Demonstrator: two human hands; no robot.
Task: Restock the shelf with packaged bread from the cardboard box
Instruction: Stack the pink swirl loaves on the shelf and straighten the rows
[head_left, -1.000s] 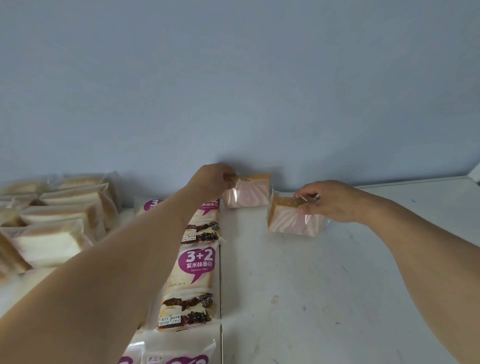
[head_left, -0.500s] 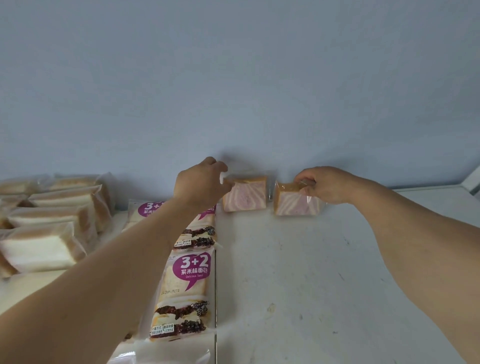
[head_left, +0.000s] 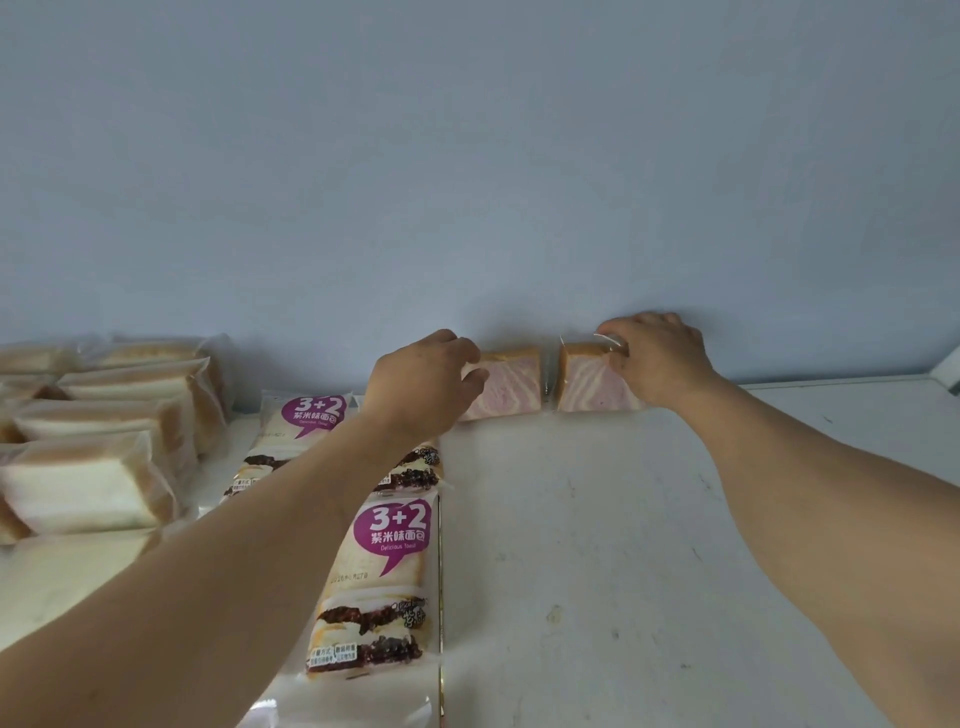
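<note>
Left grip: my left hand (head_left: 423, 387) curled its fingers round the left end of the left swirl bread pack (head_left: 506, 384), thumb lying over the pack's front face.
Right grip: my right hand (head_left: 657, 364) pinched the top right of the right swirl bread pack (head_left: 587, 382), fingers bent over its clear wrapper (a crease of film stood up just beside the knuckles).
Swirl packs: both stood on edge at the back edge of the shelf (head_left: 649, 545), against the blue wall (head_left: 467, 156), pink-and-white cut faces turned toward me. They were just beside each other; I could not tell whether the wrappers touched.
Shelf: white and scuffed, with its right back corner showing at the frame's right edge.
Printed packs: a row of 3+2 toast packs (head_left: 384, 577) lay flat, running from near the back edge toward the front edge, just left of the swirl packs; my left forearm crossed over the rear ones.
Plain loaves: white bread packs (head_left: 88, 488) sat stacked along the shelf's left side, well apart from the swirl packs.
Cardboard box: I saw none in this view.
</note>
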